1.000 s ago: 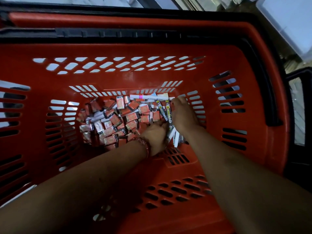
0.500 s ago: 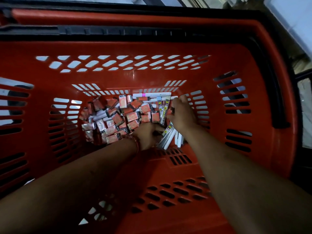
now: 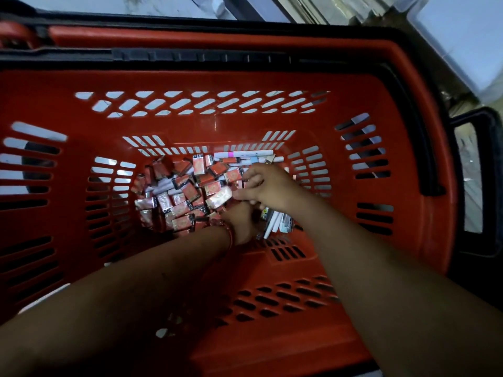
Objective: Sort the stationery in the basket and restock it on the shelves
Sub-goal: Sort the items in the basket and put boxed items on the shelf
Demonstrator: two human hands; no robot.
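Both my hands reach deep inside the red basket point(image 3: 408, 164); its high slotted walls close in on all sides. My right hand point(image 3: 268, 187), fingers loosely spread, rests over the small red packets point(image 3: 190, 190). My left hand point(image 3: 242, 223) grips a bundle of pens point(image 3: 276, 223) beneath it.

Dim light is leaving the arms nearly black, daylight is glowing through the basket point(image 3: 206, 126) slots, the right hand point(image 3: 268, 187) is blurring, edges are bowing

Red basket point(image 3: 190, 126) — small red packets point(image 3: 187, 191) heaped at bottom, pens point(image 3: 275, 223) at right.
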